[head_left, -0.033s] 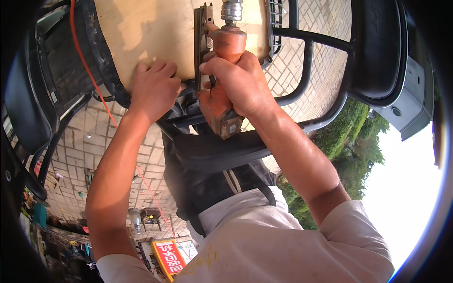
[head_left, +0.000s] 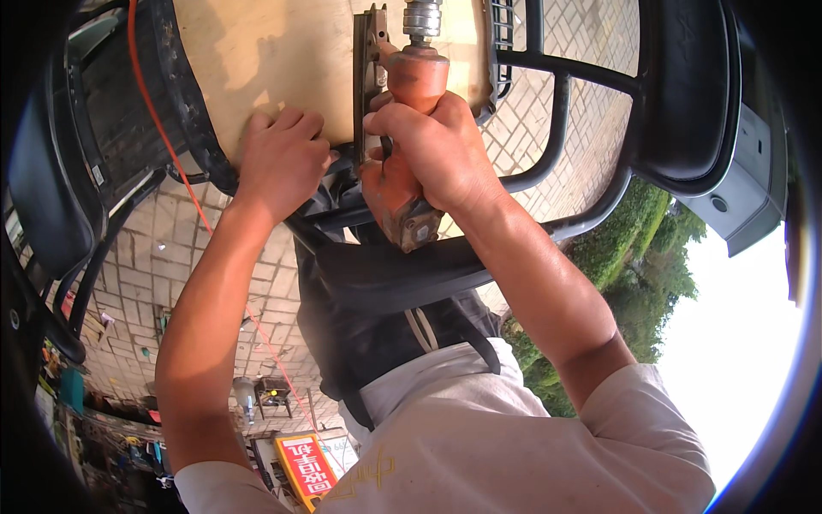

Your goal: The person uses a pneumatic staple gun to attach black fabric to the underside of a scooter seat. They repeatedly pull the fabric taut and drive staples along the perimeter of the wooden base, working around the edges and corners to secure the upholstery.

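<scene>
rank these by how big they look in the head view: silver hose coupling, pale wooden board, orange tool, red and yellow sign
1. Pale wooden board
2. Orange tool, partly covered by the hand
3. Red and yellow sign, farther off
4. Silver hose coupling

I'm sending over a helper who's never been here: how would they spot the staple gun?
Find the pale wooden board at the top of the picture, then the right hand at its lower right. The staple gun is in that hand, with a silver coupling at its upper end. Its scuffed orange-red body sets it apart from the black bars nearby.
</scene>
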Demonstrator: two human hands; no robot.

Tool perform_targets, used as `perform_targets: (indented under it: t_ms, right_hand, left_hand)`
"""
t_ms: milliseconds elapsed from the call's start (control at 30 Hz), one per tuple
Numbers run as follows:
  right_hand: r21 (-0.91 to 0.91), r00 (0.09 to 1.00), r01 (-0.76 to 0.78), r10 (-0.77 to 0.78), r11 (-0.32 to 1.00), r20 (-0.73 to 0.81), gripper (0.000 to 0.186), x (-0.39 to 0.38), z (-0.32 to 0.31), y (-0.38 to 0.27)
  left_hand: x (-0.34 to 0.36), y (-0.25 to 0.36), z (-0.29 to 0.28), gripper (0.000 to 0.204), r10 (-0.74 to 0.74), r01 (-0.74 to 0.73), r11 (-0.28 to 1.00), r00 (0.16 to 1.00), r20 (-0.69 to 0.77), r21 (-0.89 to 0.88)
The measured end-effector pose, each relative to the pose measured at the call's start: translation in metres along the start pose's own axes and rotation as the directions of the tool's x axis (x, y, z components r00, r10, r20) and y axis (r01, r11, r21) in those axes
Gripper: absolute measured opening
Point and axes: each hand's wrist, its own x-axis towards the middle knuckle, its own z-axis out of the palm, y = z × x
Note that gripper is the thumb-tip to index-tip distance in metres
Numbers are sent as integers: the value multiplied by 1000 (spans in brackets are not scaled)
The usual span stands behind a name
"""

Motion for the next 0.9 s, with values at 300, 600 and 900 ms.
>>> perform_targets:
  t_ms: [300,600,900]
  right_hand:
    - [-87,999,-47,48,995,11,18,3,5,-9]
    - [-134,996,4,-16,991,-86,22,6,15,-3]
    - [-35,1000,-15,15,999,2,31,-22,-45,-18]
  left_hand:
    - [0,-1,-2,16,-2,2,1000,1000,0,27]
    - [0,-3,1,15,6,-6,1000,1000,-1,20]
    - [-8,-7,-8,24,64,-61,997,996,-60,40]
